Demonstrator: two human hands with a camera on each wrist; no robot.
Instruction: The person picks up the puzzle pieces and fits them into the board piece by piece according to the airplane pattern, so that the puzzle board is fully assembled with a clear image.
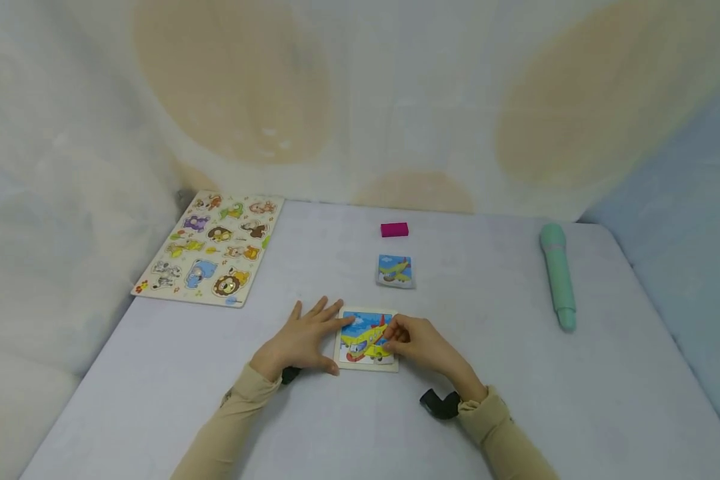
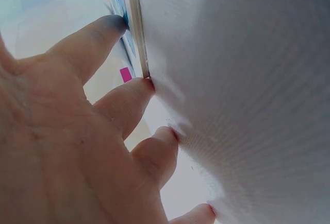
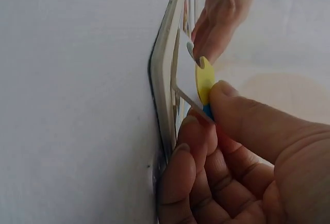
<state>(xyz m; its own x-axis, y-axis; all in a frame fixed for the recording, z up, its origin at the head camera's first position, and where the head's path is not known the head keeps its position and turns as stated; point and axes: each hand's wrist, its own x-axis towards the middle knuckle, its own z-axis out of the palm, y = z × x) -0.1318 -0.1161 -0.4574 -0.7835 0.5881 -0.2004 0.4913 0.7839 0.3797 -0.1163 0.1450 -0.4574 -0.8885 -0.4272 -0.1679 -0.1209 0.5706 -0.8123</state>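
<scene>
A small wooden jigsaw puzzle [image 1: 366,327] with a yellow airplane on blue lies flat on the white table in a pale frame. My left hand [image 1: 306,337] is spread at its left side, the index fingertip on the blue picture and the thumb by the lower left corner. In the left wrist view, the other fingertips [image 2: 142,85] rest on the table. My right hand [image 1: 417,343] is at the puzzle's right side. Its thumb and fingers pinch a yellow-and-blue puzzle piece [image 3: 205,82], tilted up from the frame in the right wrist view.
Behind the puzzle lie a small airplane picture square [image 1: 396,271] and a magenta block [image 1: 394,230]. An animal puzzle board [image 1: 210,250] lies at the back left. To the right is a mint-green microphone-shaped stick [image 1: 558,277]. A cloth wall [image 1: 396,100] borders the table.
</scene>
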